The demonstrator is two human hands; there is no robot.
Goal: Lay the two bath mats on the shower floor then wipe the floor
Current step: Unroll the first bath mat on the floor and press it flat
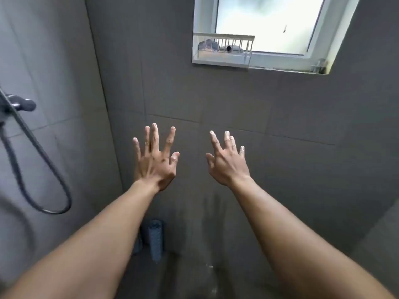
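Both my arms reach forward into a grey-tiled shower. My left hand (156,157) is held up with fingers spread wide and holds nothing. My right hand (227,159) is beside it, also with fingers apart and nothing in it. Far below, in the corner where the walls meet the floor, a rolled blue bath mat (155,240) with a bumpy surface stands upright against the wall. A second dark roll (138,244) shows partly behind my left forearm. The wet shower floor (207,275) lies beneath my arms.
A black shower mixer (19,105) and its looping hose (45,186) hang on the left wall. A white wire shelf (222,50) holding small items sits on the sill of a frosted window (267,24) at the top.
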